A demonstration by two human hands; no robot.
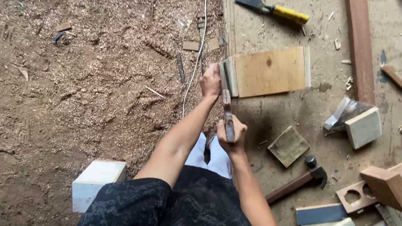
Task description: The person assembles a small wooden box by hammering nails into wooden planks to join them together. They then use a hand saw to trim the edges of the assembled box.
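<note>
Rasp (226, 111) clamped in both hands: left hand (210, 81) at tip, right hand (231, 135) on handle. Plywood board (267, 71) edge under work; level, even strokes would serve best.

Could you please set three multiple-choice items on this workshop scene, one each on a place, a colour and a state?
1. Where does the hammer lie?
A. On the sawdust, left of the person
B. On the board floor, right of the person
C. On top of the plywood panel

2. What colour is the chisel handle?
A. Yellow
B. Red
C. Green

3. What is the right hand doing?
A. Hanging open, holding nothing
B. Resting flat on the panel
C. Gripping the handle of a tool

Answers:
1 B: the hammer rests on the boards, right of the right arm.
2 A: the handle at the top is yellow, the blade dark.
3 C: the fingers close round the handle of the tool, while the left hand steadies its far end at the edge of the plywood panel.
</note>
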